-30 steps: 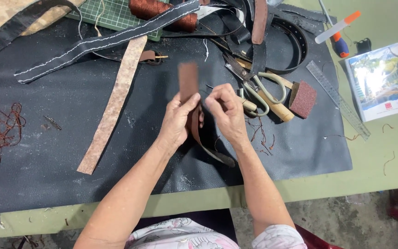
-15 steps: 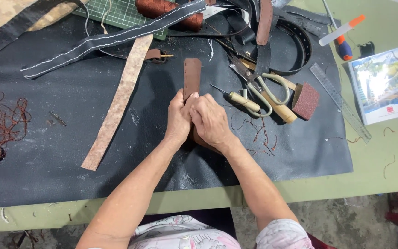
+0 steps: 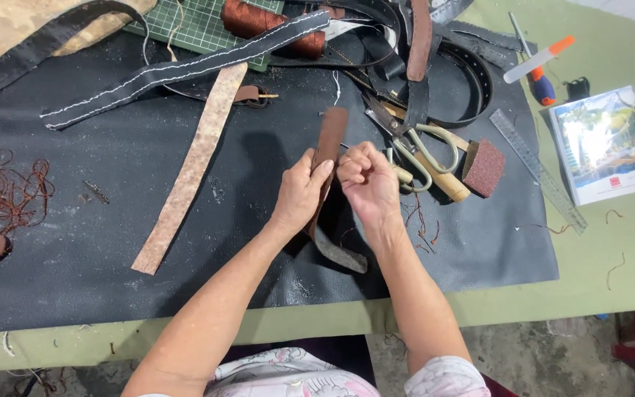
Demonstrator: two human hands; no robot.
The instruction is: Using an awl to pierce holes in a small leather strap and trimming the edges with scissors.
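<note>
The left hand (image 3: 299,192) clasps a brown leather strip (image 3: 329,140) upright over the black mat (image 3: 112,242). The right hand (image 3: 367,180), fisted just right of the strip, seems to pinch something too small to tell. A slackened grip could let the strip slip onto the scissors (image 3: 420,151) nearby.

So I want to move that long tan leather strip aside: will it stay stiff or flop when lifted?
The tan leather strip looks thin and lies flat on the black mat, so it probably droops if lifted by one end. It seems light, and its rough face should not be slippery.
</note>
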